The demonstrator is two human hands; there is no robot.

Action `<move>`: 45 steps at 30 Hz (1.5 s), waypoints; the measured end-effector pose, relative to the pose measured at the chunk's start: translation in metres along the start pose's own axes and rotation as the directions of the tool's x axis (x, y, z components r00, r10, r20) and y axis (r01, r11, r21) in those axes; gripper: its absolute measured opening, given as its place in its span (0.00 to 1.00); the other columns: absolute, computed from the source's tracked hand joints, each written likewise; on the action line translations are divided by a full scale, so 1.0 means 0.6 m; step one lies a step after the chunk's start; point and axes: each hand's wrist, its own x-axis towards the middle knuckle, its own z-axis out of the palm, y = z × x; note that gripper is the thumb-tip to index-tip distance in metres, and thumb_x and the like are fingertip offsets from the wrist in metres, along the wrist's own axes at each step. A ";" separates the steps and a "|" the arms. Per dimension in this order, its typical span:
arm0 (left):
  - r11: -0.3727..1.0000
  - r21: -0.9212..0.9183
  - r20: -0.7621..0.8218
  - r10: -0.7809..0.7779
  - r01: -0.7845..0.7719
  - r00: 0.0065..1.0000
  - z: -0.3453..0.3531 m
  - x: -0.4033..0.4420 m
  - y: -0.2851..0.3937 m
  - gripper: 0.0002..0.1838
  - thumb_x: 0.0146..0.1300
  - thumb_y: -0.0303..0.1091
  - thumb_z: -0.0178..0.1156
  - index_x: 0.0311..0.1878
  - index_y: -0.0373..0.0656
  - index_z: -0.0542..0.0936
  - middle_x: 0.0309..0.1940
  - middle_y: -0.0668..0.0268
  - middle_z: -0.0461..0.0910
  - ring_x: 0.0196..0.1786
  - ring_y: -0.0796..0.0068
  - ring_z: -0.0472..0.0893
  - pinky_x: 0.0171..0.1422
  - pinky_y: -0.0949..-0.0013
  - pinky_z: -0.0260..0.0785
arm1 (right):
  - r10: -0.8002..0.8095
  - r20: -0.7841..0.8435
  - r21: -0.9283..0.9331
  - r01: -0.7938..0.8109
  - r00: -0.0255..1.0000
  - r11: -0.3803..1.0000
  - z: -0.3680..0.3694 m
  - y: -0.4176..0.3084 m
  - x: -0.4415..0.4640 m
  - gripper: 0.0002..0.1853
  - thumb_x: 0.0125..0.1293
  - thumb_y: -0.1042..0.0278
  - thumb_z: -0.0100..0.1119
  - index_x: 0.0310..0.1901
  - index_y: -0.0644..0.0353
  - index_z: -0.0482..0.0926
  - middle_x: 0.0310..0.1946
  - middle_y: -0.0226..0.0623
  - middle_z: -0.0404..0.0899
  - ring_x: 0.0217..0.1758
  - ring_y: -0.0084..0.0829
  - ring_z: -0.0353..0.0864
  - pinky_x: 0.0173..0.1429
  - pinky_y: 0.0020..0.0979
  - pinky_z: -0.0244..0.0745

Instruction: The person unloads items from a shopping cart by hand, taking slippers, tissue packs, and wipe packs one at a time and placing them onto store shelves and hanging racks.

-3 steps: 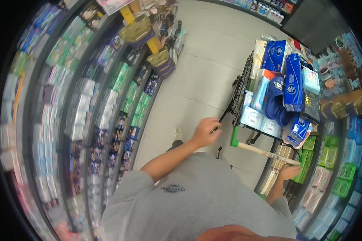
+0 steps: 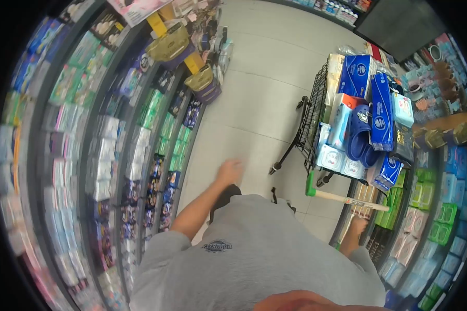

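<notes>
Shop floor [image 2: 254, 83]: loaded cart [image 2: 308, 124], two o'clock; left hand [image 2: 231, 170], blurred; right hand [image 2: 356, 226] near handle [image 2: 347, 200]; finger poses indeterminable.

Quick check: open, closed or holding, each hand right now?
Left hand: blurred over the floor, nothing visible in it; open or closed unclear.
Right hand: near the shopping cart handle; finger state cannot be told.

A black wire shopping cart [image 2: 315, 105] stands upright on the tiled floor [image 2: 259, 98], heaped with packages [image 2: 357, 76] and blue clogs [image 2: 358, 141].
</notes>
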 end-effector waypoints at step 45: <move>0.539 0.639 0.680 -0.062 -0.549 0.731 -0.265 1.693 0.028 0.25 0.72 0.46 0.40 0.28 0.40 0.79 0.23 0.49 0.78 0.29 0.50 0.78 0.39 0.48 0.70 | -0.177 0.826 0.203 0.010 0.535 0.979 0.244 -1.360 -0.202 0.16 0.52 0.61 0.57 0.23 0.69 0.83 0.20 0.49 0.81 0.22 0.38 0.83 0.31 0.38 0.79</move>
